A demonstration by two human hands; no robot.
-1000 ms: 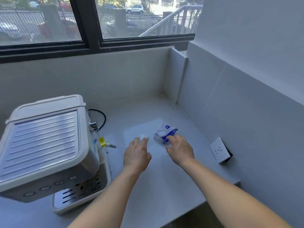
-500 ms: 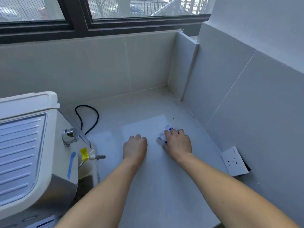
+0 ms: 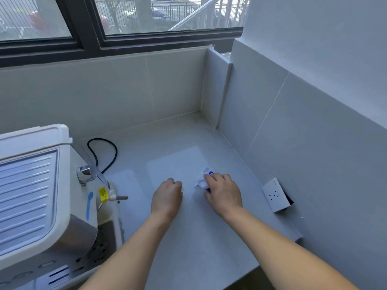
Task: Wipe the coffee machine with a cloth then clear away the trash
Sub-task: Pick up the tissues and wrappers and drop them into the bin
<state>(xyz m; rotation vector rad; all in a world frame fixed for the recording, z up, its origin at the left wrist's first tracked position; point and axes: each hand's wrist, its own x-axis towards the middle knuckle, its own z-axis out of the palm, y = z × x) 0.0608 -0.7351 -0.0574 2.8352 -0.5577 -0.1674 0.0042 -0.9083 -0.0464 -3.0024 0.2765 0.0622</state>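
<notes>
Broadly, the pale worktop [image 3: 188, 237] filled a tiled corner below a dark-framed window [image 3: 88, 38], and both bare forearms reached across it from the near edge. The white coffee machine [image 3: 35, 195] stood at the left side of the worktop, its ribbed top plate facing up and its long side running from the near left toward the back wall. Its steam wand [image 3: 119, 197], with a yellow tag [image 3: 103, 194] hanging beside it, pointed right toward the hands. A black cable [image 3: 104, 155] looped on the worktop behind the machine. At the machine's base the perforated drip tray [image 3: 100, 245] showed nothing resting on its grid. A white wall socket [image 3: 276, 195] hung loose from the right wall, tilted and just above the worktop.

Near the middle of the worktop, the right hand [image 3: 224, 191] lay palm down with its fingers curled onto a crumpled white and blue wrapper [image 3: 202, 180], gripping it; most of the wrapper stuck out past the fingertips, toward the back left. The wrapper was too crushed to show a clear long axis. The left hand [image 3: 166, 195] rested beside it, apart from the wrapper, closed into a loose fist with knuckles up; whether anything sat inside that fist could not be told.
</notes>
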